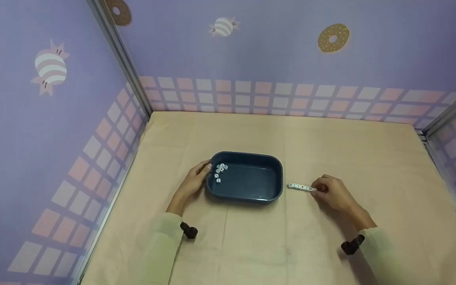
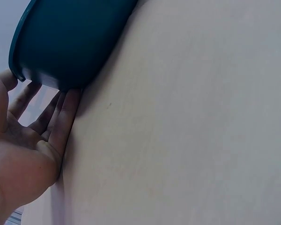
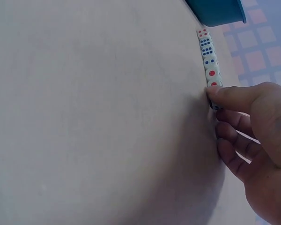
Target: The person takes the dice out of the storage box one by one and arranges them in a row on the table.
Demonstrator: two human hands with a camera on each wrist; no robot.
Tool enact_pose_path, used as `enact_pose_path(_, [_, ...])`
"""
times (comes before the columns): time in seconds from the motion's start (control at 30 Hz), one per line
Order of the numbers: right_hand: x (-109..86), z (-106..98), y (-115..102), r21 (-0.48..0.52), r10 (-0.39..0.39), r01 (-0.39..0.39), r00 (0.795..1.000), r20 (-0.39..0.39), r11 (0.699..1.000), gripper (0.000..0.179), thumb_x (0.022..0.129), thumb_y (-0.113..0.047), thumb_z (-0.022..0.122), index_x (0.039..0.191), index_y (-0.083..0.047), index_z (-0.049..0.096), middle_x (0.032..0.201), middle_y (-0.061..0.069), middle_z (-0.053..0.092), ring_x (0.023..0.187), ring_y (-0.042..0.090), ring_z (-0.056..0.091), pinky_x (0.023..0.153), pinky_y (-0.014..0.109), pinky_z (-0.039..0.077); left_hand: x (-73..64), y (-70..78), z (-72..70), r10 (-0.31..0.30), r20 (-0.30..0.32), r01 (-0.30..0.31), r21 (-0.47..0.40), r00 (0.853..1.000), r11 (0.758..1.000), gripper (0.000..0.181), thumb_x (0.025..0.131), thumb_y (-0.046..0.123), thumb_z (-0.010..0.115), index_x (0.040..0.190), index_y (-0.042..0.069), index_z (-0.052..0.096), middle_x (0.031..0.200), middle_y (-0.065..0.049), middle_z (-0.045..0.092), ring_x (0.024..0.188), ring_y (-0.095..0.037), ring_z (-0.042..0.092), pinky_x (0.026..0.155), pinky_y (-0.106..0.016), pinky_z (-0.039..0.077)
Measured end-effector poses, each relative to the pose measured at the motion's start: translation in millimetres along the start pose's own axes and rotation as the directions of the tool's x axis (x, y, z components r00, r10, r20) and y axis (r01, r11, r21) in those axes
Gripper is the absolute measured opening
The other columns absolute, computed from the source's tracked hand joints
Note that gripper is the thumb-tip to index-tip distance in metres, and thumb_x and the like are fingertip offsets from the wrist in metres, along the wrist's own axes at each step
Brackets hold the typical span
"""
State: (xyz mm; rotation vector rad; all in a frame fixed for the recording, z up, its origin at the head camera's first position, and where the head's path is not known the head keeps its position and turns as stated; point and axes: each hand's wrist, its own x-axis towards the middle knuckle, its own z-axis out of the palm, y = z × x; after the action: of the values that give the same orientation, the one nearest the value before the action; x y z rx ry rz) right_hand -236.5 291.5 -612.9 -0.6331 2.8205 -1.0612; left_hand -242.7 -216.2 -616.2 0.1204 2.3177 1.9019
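Here's the cream-covered tabletop [image 1: 251, 237], and centre stage on it, the dark blue tub [image 1: 251, 182]! On its left end, the left hand [image 1: 192, 180], grip pinching the wall, thumb at the rim, fingers against the outside. Over on the right, the right hand [image 1: 335, 192], thumb and fingers pinching the right end of a dice row [image 1: 299, 187] just beside the tub! Loose dice [image 1: 221, 169] lie inside, far left.

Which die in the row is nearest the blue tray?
The end die farthest from the right hand: in the right wrist view its pips are red, while the next three dice show blue.
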Motion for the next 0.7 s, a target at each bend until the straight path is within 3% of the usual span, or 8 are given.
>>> enact_pose_path(0.37, [0.5, -4.0, -2.5, 0.034, 0.036, -0.037, 0.999, 0.03, 0.999, 0.017, 0.092, -0.005, 0.083, 0.108, -0.004, 0.075, 0.095, 0.006, 0.063, 0.08, 0.019, 0.055, 0.066, 0.026, 0.047, 0.5, -0.3, 2.3, -0.021, -0.023, 0.021, 0.005, 1.0, 1.0, 0.054, 0.112, 0.043, 0.053, 0.156, 0.011, 0.053, 0.159, -0.012, 0.051, 0.151, -0.031, 0.042, 0.125, -0.048, 0.031])
enact_pose_path(0.57, [3.8, -3.3, -20.1, 0.034, 0.014, -0.01, 0.994, -0.106, 0.999, 0.023, 0.093, -0.001, 0.081, 0.115, 0.002, 0.073, 0.099, 0.009, 0.066, 0.089, 0.023, 0.063, 0.076, 0.033, 0.055, -0.5, 0.6, 2.6, -0.027, -0.024, 0.027, -0.003, 0.999, 1.0, 0.054, 0.112, 0.042, 0.053, 0.157, 0.011, 0.053, 0.16, -0.014, 0.05, 0.152, -0.033, 0.041, 0.124, -0.051, 0.032])
enact_pose_path(0.7, [16.4, 2.7, -42.2, 0.041, -0.053, 0.061, 0.98, -0.192, 0.997, 0.022, 0.094, -0.005, 0.081, 0.114, 0.002, 0.074, 0.1, 0.009, 0.067, 0.092, 0.025, 0.064, 0.077, 0.043, 0.057, 0.5, 1.1, 2.0, -0.025, -0.008, 0.025, -0.02, 1.0, 0.999, 0.055, 0.113, 0.04, 0.052, 0.158, 0.008, 0.05, 0.162, -0.017, 0.047, 0.153, -0.036, 0.038, 0.125, -0.052, 0.029])
